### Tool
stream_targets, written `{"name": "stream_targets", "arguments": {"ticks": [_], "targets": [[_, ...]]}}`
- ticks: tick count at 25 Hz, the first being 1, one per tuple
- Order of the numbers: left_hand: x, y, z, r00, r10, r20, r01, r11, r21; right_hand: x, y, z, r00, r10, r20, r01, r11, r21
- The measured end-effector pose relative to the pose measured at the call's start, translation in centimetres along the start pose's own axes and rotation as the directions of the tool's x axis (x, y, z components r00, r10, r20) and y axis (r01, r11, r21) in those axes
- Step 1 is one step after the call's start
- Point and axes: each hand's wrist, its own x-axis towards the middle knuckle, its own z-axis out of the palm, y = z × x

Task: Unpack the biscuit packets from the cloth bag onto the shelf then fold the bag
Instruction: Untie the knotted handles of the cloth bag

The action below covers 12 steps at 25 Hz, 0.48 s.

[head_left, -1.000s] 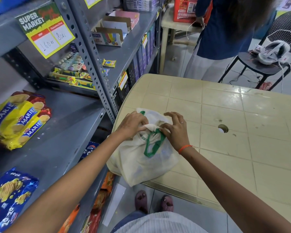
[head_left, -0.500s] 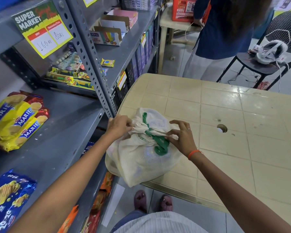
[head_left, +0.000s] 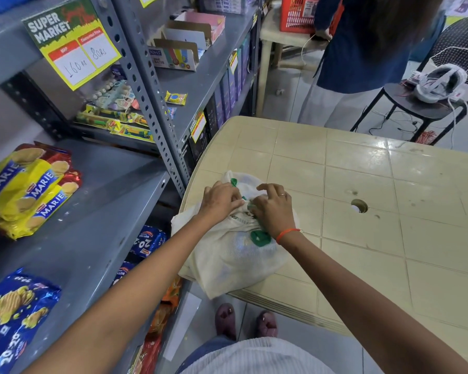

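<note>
the beige surface [head_left: 362, 171] stretches wide to the right of and beyond the bag, with a round hole [head_left: 359, 205] in it. its near left corner stands just beside the grey shelf [head_left: 106, 211]. the white cloth bag [head_left: 235, 255] sits on that corner, its lower side hanging over the edge. on the shelf lie yellow "marie" packets [head_left: 30, 184] and blue "20-20" packets [head_left: 14, 311]. a sign [head_left: 70, 41] reads "super market", "160 rs", "80 rs". the left hand [head_left: 220, 199] and right hand [head_left: 274, 209] meet at the bag's bunched mouth, both sets of fingers [head_left: 234, 197] curled and gripping the cloth.
</note>
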Motion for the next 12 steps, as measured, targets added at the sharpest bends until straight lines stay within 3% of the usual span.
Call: {"name": "stream_targets", "arguments": {"ticks": [3,5,8,12], "targets": [[-0.3,-0.9,-0.6,0.977,-0.085,-0.194,0.086,0.996,-0.003,-0.1,1.3,-1.0,0.995,-0.05,-0.09,0.047,0.998,-0.039],[-0.2,-3.1,-1.8,0.923,-0.205,-0.325,0.194,0.979,-0.066,-0.6,3.6,-2.0,0.986,0.022,-0.164,-0.02,1.0,0.014],[0.3,-4.8,-2.2,0.971,-0.176,-0.163,0.152,0.977,-0.148,-1.3,5.1,-2.7,0.975,0.098,-0.199,-0.084,0.993,0.078],[0.6,-2.1,-0.9,0.992,-0.111,0.051,0.12,0.963,-0.24,-0.1,1.5,-1.1,1.0,0.024,-0.012,-0.024,0.999,-0.035]]}}
